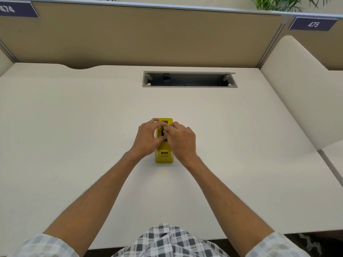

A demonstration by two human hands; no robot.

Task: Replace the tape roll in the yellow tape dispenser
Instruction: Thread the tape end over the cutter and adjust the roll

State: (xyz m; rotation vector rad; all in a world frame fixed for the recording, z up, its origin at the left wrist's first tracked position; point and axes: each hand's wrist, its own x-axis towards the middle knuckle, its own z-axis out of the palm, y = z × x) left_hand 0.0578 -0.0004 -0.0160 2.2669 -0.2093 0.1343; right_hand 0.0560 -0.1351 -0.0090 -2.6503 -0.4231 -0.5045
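The yellow tape dispenser (164,155) stands on the white desk (74,127), its long side pointing away from me. Both hands are over its middle. My left hand (148,138) curls around the dispenser's left side, thumb and fingers pinched at the roll cavity. My right hand (181,140) comes in from the right, its fingertips meeting the left hand's over a small dark part (162,132) in the cavity. The fingers hide most of the tape roll, so I cannot tell which hand holds it. The dispenser's near end with the cutter slot is uncovered.
An open grey cable tray (189,79) is sunk into the desk behind the dispenser. A beige partition (141,38) closes off the back, and a white side panel (297,86) stands at the right. The desk's front edge runs just above my checked shirt.
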